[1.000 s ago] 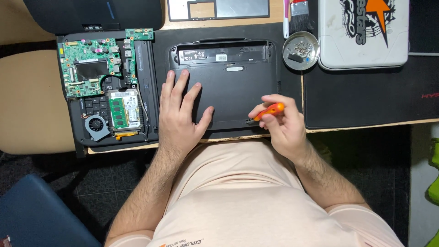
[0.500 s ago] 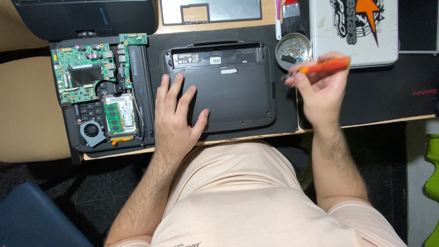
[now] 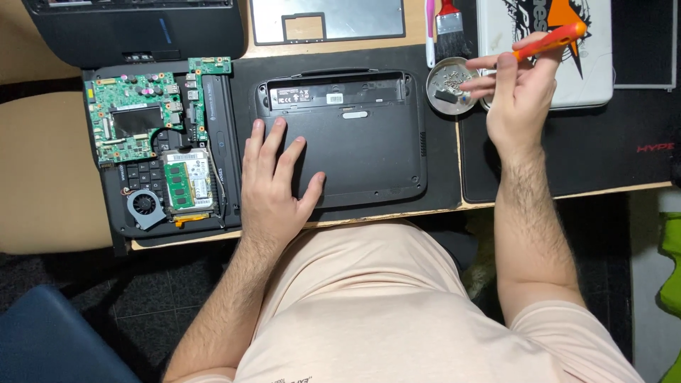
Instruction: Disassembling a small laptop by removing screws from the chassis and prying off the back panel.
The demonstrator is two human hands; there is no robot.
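Note:
A small black laptop (image 3: 369, 142) lies bottom side up on a black mat in the middle of the desk. My left hand (image 3: 273, 181) rests flat on its left part with the fingers spread. My right hand (image 3: 514, 89) is up at the back right and holds an orange screwdriver (image 3: 553, 39). Its fingertips hover over a round metal dish (image 3: 450, 85) with small screws in it.
An opened laptop (image 3: 159, 152) with a green circuit board, memory module and fan lies at the left. A brush (image 3: 448, 28) lies behind the dish. A white case (image 3: 603, 64) with a sticker sits at the back right, on a black mat (image 3: 596, 152).
My right hand has lifted the orange screwdriver from the laptop's front right corner and moved it to the back right, over the metal dish. My left hand has stayed on the laptop.

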